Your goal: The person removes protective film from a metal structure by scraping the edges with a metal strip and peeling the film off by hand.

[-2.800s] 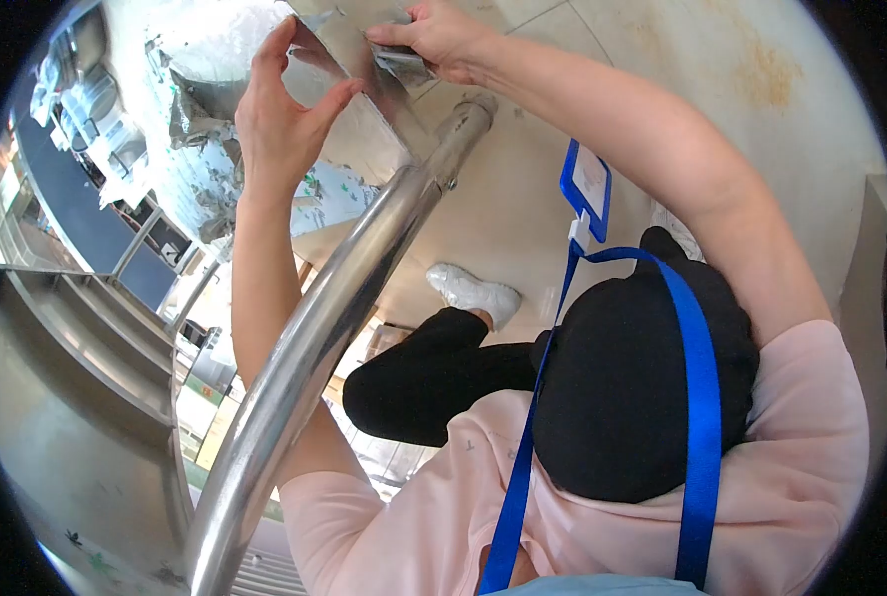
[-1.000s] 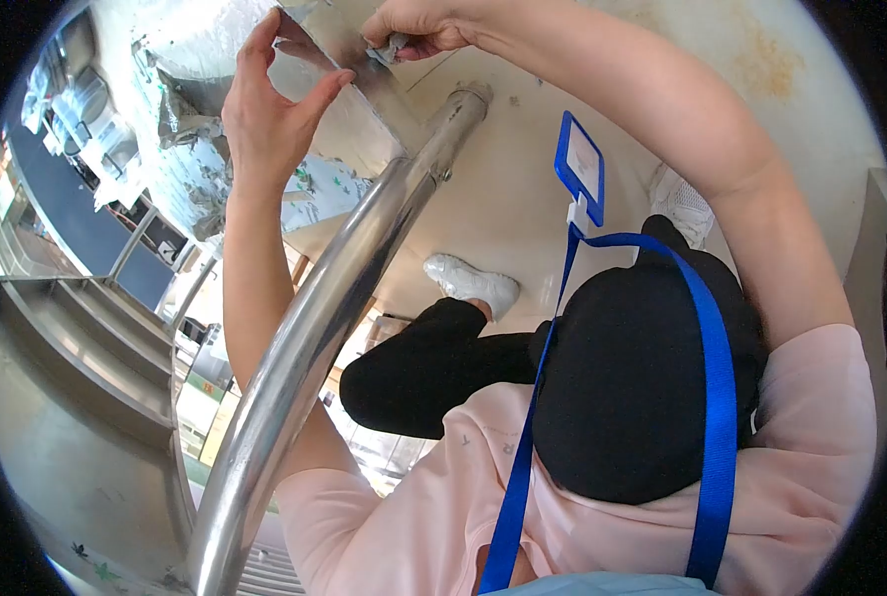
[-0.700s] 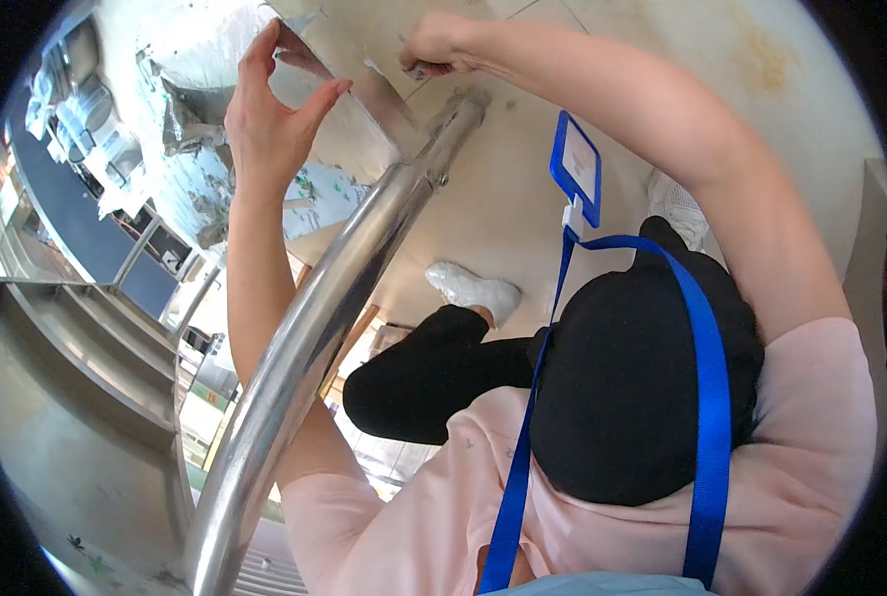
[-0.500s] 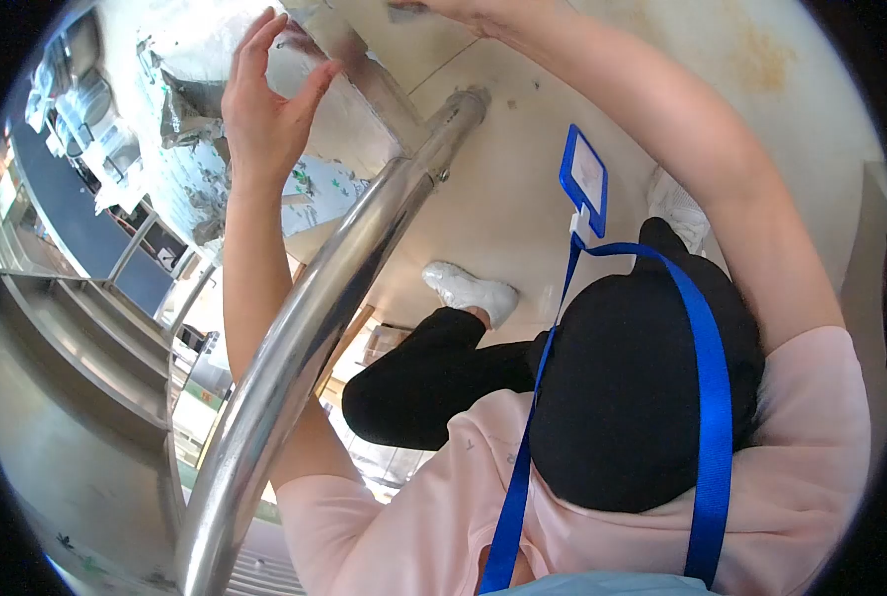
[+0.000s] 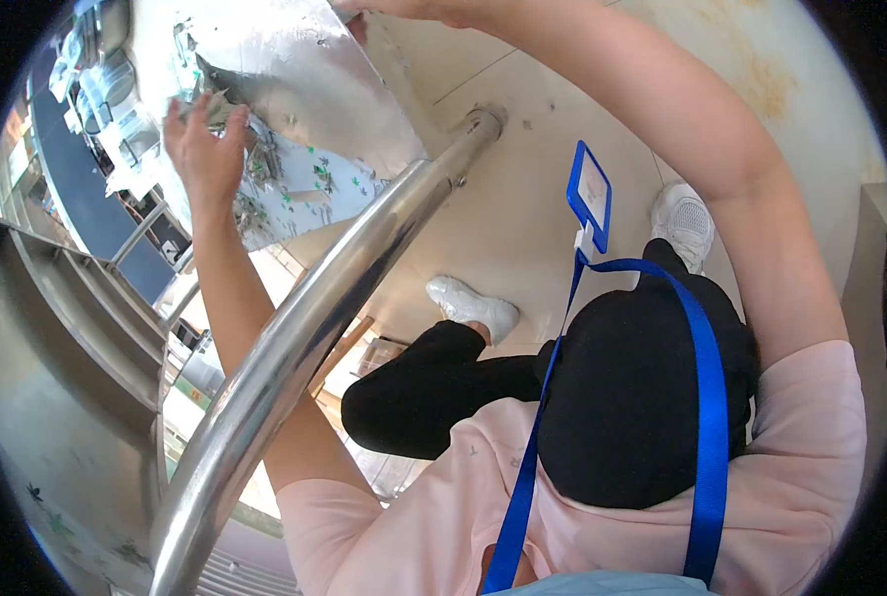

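My left hand is at the upper left with its fingers apart. Its fingertips lie by a crumpled grey scrap of film, on or just over it; which, I cannot tell. The film lifts from a shiny metal panel, whose lower part is a pale blue-white surface with green and dark specks. At the top edge my right hand is mostly cut off. Its fingers curl at the panel's far edge, around something small that I cannot make out.
A thick steel rail crosses in front of my left arm. Metal ledges run along the left side. Clear plastic containers stand at the upper left. A blue-framed badge hangs from my lanyard over the pale floor.
My left hand has moved down and left from above the panel to the crumpled film. My right hand has shifted left to the panel's edge. The view has shifted slightly.
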Action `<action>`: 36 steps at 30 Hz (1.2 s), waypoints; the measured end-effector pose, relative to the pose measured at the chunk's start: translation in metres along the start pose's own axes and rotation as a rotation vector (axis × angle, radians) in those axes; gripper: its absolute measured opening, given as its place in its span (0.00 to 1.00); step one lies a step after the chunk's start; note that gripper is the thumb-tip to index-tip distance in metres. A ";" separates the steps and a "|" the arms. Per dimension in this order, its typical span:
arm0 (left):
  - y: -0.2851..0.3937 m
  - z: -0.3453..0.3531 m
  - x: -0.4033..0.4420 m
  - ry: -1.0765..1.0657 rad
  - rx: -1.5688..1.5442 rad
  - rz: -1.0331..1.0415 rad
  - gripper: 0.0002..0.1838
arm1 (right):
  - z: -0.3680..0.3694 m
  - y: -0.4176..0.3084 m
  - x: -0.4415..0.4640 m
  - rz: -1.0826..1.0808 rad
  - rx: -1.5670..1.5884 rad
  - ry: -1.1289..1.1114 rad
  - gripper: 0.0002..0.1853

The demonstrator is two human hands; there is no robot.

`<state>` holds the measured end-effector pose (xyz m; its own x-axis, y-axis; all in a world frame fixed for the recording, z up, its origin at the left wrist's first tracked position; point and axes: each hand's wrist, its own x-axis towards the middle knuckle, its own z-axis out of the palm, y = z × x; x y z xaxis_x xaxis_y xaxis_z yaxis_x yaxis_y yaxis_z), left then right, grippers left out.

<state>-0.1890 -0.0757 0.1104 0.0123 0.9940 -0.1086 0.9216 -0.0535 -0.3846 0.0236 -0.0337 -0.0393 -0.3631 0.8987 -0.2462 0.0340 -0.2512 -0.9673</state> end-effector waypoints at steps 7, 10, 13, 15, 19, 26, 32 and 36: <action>0.013 0.005 -0.004 0.172 -0.521 -0.201 0.16 | 0.015 -0.012 0.014 0.309 0.173 -0.097 0.11; 0.010 0.008 0.000 0.118 -0.452 -0.236 0.16 | 0.021 -0.006 0.023 0.049 -0.126 -0.127 0.08; -0.003 0.025 -0.002 0.023 -0.161 0.054 0.15 | 0.039 -0.018 0.015 0.054 -0.350 0.162 0.08; 0.001 0.030 -0.007 0.018 -0.322 0.061 0.15 | 0.035 -0.049 -0.011 -0.281 -0.346 -0.189 0.09; 0.017 0.031 -0.024 -0.019 -1.271 -0.211 0.14 | 0.079 -0.075 -0.041 -0.509 -0.286 -0.035 0.07; 0.038 0.024 -0.053 0.231 -1.386 -0.122 0.14 | 0.092 -0.060 -0.027 -0.130 -0.040 -0.098 0.13; 0.017 0.036 -0.055 0.291 -0.689 -0.007 0.12 | 0.075 -0.054 -0.028 -0.298 -0.167 -0.096 0.14; -0.012 0.065 -0.055 0.090 -0.873 -0.203 0.12 | 0.033 -0.010 0.008 -0.256 -0.141 0.224 0.09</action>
<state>-0.2265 -0.1357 0.0614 -0.1860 0.9821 -0.0286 0.8755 0.1788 0.4490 -0.0105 -0.0355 -0.0297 -0.1641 0.9864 0.0124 0.1021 0.0295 -0.9943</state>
